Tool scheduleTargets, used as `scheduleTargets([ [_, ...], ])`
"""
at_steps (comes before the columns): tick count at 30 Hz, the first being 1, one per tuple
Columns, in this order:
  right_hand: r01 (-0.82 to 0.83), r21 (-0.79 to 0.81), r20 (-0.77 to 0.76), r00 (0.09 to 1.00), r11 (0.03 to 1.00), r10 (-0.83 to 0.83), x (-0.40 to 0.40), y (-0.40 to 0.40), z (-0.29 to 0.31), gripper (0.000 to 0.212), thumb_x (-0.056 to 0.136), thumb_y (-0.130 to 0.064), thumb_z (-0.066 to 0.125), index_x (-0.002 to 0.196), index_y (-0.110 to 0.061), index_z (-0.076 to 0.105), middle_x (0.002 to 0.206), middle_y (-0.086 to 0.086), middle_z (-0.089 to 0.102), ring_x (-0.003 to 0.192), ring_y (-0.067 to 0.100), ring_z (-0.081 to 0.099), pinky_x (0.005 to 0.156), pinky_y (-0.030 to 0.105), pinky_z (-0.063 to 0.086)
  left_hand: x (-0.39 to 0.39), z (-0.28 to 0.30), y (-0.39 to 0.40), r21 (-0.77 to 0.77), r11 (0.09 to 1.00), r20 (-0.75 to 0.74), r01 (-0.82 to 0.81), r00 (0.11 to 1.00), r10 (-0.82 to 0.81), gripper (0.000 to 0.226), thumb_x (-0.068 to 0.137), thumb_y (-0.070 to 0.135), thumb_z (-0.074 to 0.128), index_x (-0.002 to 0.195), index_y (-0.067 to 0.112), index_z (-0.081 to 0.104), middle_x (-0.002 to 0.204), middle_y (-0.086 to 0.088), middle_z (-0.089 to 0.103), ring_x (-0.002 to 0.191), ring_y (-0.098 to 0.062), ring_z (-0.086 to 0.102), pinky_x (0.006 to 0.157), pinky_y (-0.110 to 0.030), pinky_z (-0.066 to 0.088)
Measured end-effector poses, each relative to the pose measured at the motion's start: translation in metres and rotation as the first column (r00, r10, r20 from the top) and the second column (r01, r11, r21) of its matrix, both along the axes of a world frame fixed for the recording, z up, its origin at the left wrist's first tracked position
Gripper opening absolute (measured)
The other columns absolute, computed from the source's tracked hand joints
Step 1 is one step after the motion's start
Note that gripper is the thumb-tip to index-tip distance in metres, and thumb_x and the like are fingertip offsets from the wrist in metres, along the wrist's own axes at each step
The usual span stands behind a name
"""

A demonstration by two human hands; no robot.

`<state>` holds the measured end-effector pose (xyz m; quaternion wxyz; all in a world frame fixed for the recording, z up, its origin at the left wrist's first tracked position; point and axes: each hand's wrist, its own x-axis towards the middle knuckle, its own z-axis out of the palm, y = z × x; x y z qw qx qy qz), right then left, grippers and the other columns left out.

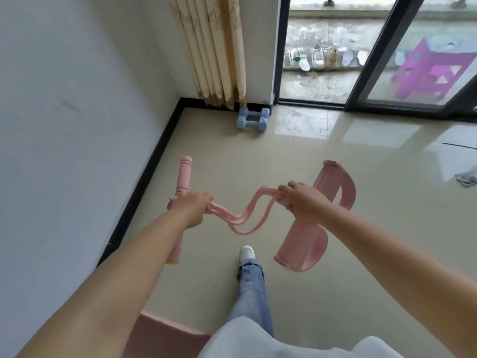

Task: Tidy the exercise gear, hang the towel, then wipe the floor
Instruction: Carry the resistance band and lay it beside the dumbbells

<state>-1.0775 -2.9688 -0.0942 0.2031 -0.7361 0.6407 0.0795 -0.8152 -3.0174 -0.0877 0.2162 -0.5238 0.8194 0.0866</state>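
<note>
I hold a pink pedal resistance puller in the air over the floor. My left hand [192,208] grips its pink foam handle bar [183,174], which stands nearly upright. My right hand [300,198] is closed around the pedal end, where the pink foot pedals [304,248] hang tilted. Slack pink elastic tubes [242,218] sag between the two hands. Two light blue dumbbells [253,118] lie side by side on the floor in the far corner, under the curtain. A white towel [247,339] lies across my front at the bottom edge.
A white wall with black skirting [144,182] runs along the left. A beige curtain [216,52] hangs in the corner. Sliding glass doors [371,55] show shoes and a purple stool [436,71] outside. A crumpled grey item [466,179] lies at the right. A pink object [165,337] sits near my feet.
</note>
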Motion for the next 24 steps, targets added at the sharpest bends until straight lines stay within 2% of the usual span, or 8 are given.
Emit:
scheduleTargets([
  [2,0.015,-0.011,-0.005,1.000,1.000,-0.015,-0.006,-0.063,0.007,0.038,0.093,-0.010,0.046,0.130,-0.014,0.042,0.120,0.007,0.049,0.112,0.025,0.048,0.078,0.032,0.041,0.002,-0.002,-0.072,0.032,0.999,0.001,0.001,1.000,-0.001,0.034,0.085,-0.001,0.038,0.102,0.025,0.053,0.105,0.006,0.059,0.105,-0.022,0.057,0.080,-0.039,0.052],
  [4,0.017,-0.019,-0.016,1.000,1.000,-0.017,-0.012,-0.121,0.011,0.037,0.093,-0.009,0.047,0.129,-0.014,0.043,0.117,0.006,0.050,0.110,0.025,0.048,0.076,0.031,0.040,0.000,-0.001,-0.136,0.038,0.999,0.014,0.034,0.999,-0.034,0.037,0.083,-0.002,0.037,0.100,0.026,0.052,0.104,0.008,0.058,0.104,-0.020,0.056,0.080,-0.042,0.053],
  [8,0.017,-0.036,-0.037,0.999,0.999,-0.019,-0.024,-0.219,0.016,0.037,0.092,-0.010,0.048,0.128,-0.016,0.044,0.115,0.006,0.049,0.107,0.024,0.048,0.074,0.031,0.040,-0.027,0.017,-0.240,0.002,0.981,0.104,0.195,0.976,-0.194,0.037,0.085,-0.004,0.036,0.102,0.026,0.052,0.111,0.006,0.058,0.112,-0.021,0.054,0.073,-0.034,0.042],
  [11,0.004,-0.023,-0.047,0.999,1.000,-0.005,-0.039,-0.288,0.009,0.037,0.092,-0.011,0.048,0.129,-0.016,0.043,0.115,0.006,0.049,0.107,0.024,0.048,0.077,0.034,0.044,-0.053,0.027,-0.308,0.013,0.938,0.208,0.346,0.917,-0.341,0.035,0.091,0.001,0.039,0.117,0.020,0.050,0.124,0.002,0.054,0.121,-0.020,0.050,0.072,-0.031,0.028],
  [13,-0.020,-0.024,-0.050,0.999,1.000,0.019,-0.048,-0.323,0.005,0.039,0.093,-0.013,0.049,0.131,-0.017,0.042,0.116,0.005,0.050,0.107,0.023,0.049,0.078,0.033,0.045,-0.061,0.025,-0.343,0.018,0.918,0.240,0.397,0.889,-0.389,0.033,0.093,0.004,0.041,0.122,0.018,0.048,0.128,0.002,0.053,0.122,-0.019,0.049,0.073,-0.032,0.026],
  [17,-0.072,-0.030,-0.047,0.996,0.997,0.071,-0.077,-0.427,-0.015,0.044,0.092,-0.012,0.049,0.134,-0.018,0.040,0.119,0.005,0.049,0.110,0.023,0.048,0.081,0.032,0.044,-0.073,0.010,-0.438,0.066,0.925,0.312,0.373,0.873,-0.375,0.035,0.090,0.003,0.044,0.122,0.017,0.047,0.127,0.000,0.053,0.121,-0.020,0.050,0.092,-0.034,0.037],
  [21,-0.142,0.006,-0.056,0.988,0.990,0.142,-0.092,-0.523,-0.028,0.044,0.091,-0.011,0.049,0.134,-0.019,0.041,0.119,0.006,0.050,0.108,0.024,0.047,0.082,0.032,0.042,-0.089,0.000,-0.519,0.161,0.938,0.303,0.306,0.889,-0.343,0.036,0.090,0.000,0.042,0.122,0.015,0.048,0.127,0.000,0.054,0.121,-0.019,0.051,0.076,-0.032,0.034],
  [24,-0.173,0.056,-0.069,0.982,0.983,0.177,-0.093,-0.578,-0.044,0.045,0.090,-0.009,0.049,0.133,-0.020,0.041,0.117,0.005,0.050,0.108,0.025,0.047,0.081,0.030,0.040,-0.098,-0.016,-0.573,0.215,0.925,0.264,0.314,0.893,-0.364,0.037,0.087,-0.003,0.043,0.118,0.016,0.051,0.123,0.002,0.056,0.119,-0.017,0.053,0.079,-0.031,0.037],
])
